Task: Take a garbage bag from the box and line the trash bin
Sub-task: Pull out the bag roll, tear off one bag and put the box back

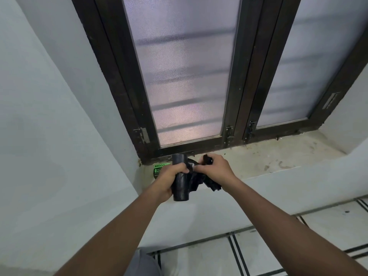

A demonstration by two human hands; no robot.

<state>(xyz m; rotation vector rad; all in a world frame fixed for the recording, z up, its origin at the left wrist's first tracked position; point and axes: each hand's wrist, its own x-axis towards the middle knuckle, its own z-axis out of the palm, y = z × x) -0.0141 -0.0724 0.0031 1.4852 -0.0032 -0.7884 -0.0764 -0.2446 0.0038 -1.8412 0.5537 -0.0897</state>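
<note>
One green box (159, 169), "BECO" legible.

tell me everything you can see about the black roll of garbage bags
The roll of garbage bags is a black, slightly glossy plastic cylinder, held roughly upright above the window sill. The left hand grips its middle. A crumpled loose bag trails from it to the right hand, which pinches it. The green box sits behind.

Black garbage-bag roll (180, 182) upright, loose bag (201, 177) trailing; green box (159, 169) behind.
</note>
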